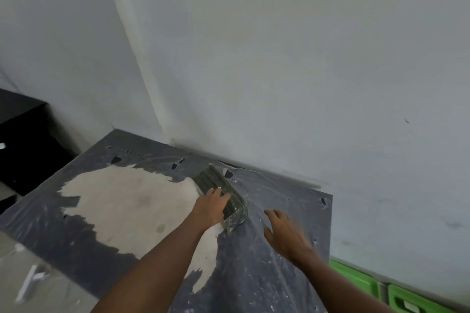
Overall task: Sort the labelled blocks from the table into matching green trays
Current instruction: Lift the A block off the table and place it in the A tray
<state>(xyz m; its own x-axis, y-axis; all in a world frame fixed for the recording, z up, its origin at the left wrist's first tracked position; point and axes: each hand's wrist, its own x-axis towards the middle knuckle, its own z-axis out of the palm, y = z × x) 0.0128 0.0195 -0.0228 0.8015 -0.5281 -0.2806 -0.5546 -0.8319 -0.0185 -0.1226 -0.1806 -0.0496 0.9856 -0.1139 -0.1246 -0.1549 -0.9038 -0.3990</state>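
A long dark green-grey patterned block [216, 181] lies on the table [127, 201] near the wall corner. My left hand [209, 207] rests on the block's near end, fingers curled over its top edge. Just right of the block, my right hand [284, 232] hovers above the table with fingers spread, holding nothing. Two green trays [356, 278] show at the lower right, beyond the table's right edge, against the wall. No label on the block can be read.
The table is covered in torn dark plastic film with a pale bare patch in the middle. A white wall runs close behind and to the right. A black cabinet [23, 140] stands at the left. A white strip [28, 284] lies on the floor.
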